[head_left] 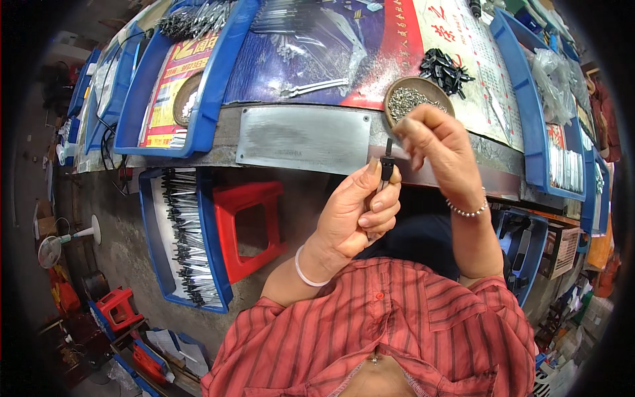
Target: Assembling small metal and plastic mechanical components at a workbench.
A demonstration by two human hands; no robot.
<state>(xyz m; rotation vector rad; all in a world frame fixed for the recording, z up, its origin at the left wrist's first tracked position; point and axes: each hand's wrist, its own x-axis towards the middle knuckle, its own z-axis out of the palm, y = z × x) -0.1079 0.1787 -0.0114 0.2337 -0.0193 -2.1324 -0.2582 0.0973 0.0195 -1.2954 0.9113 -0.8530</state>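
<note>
My left hand is closed round a slim metal rod with a black plastic end piece, held upright just in front of the bench edge. A thin dark tip rises from the top of that piece. My right hand is up beside it, fingers curled together and slightly blurred; whatever they pinch, if anything, is too small to make out. Behind the right fingers stands a round brown bowl of small shiny metal parts. A heap of small black plastic parts lies just beyond the bowl.
A bare metal plate is fixed along the bench's front edge. Blue trays flank the work area. Loose white strips lie on the bench. Below left are a blue tray of black-ended rods and a red stool.
</note>
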